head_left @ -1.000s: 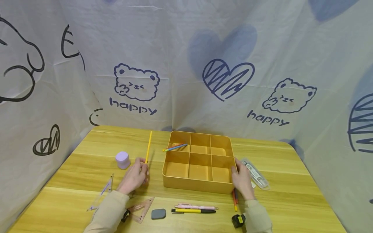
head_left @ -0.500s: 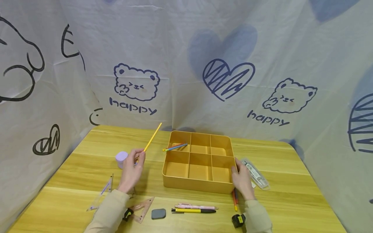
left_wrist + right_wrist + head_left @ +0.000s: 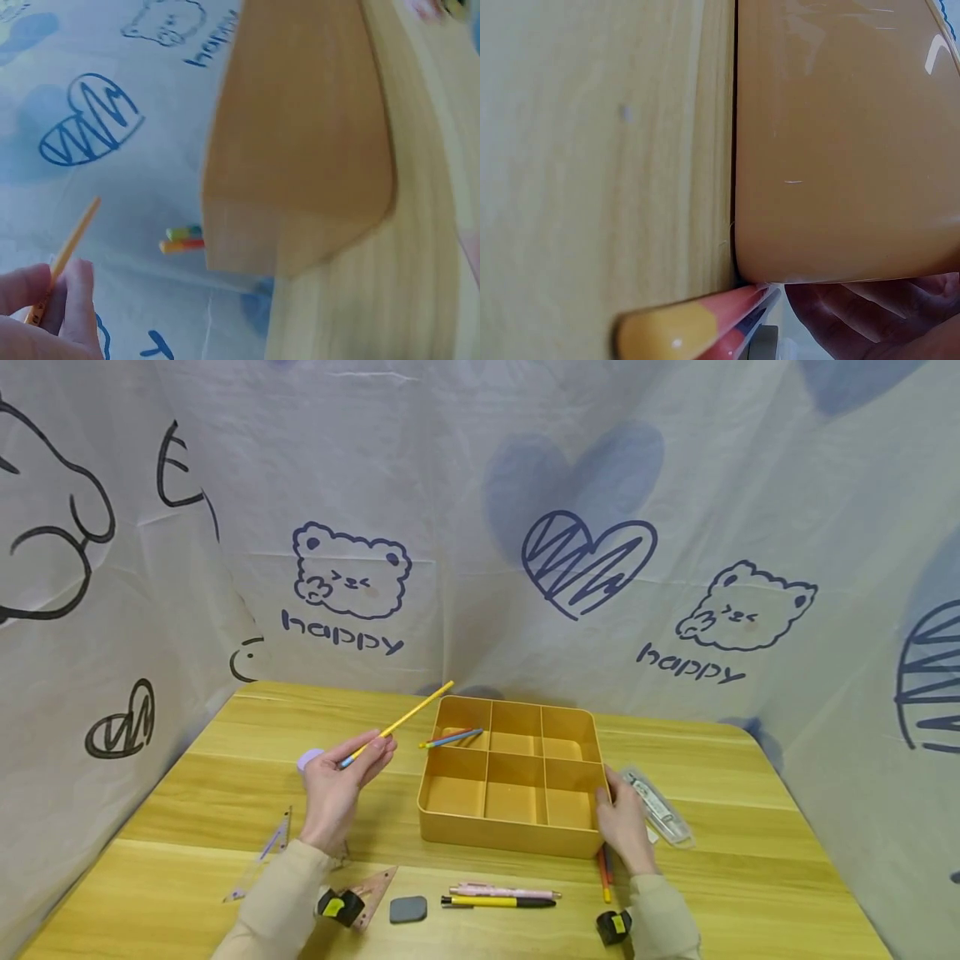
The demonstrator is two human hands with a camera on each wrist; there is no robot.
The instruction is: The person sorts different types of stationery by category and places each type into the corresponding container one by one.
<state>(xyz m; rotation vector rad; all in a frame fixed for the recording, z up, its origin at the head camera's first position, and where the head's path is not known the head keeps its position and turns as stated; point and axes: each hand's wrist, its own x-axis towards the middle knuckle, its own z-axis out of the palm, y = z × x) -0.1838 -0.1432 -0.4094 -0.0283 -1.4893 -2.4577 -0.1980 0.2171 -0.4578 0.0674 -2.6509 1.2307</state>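
My left hand (image 3: 333, 789) pinches a yellow pencil (image 3: 416, 712) with a blue end between thumb and fingers, above the table left of the box. The pencil (image 3: 79, 234) slants upward in the left wrist view. On the right, my right hand (image 3: 627, 828) holds the right wall of a mustard-yellow box (image 3: 510, 839) with several compartments. Its fingers (image 3: 855, 311) lie against the box wall in the right wrist view. A red and a blue pencil (image 3: 453, 740) lie in the back left compartment, their ends poking out over the left rim.
Left of the box are a lilac round container (image 3: 307, 760), a clear set square (image 3: 262, 860) and a pink set square (image 3: 375, 893). In front lie a grey eraser (image 3: 408, 910), a pink pen (image 3: 502, 892) and a yellow-black pen (image 3: 495, 902). Pencils (image 3: 604, 881) and a clear case (image 3: 660, 810) lie right.
My left hand has risen and moved slightly toward the box, tilting the yellow pencil from near upright to a slant toward the box's back left corner. My right hand and the box have stayed put.
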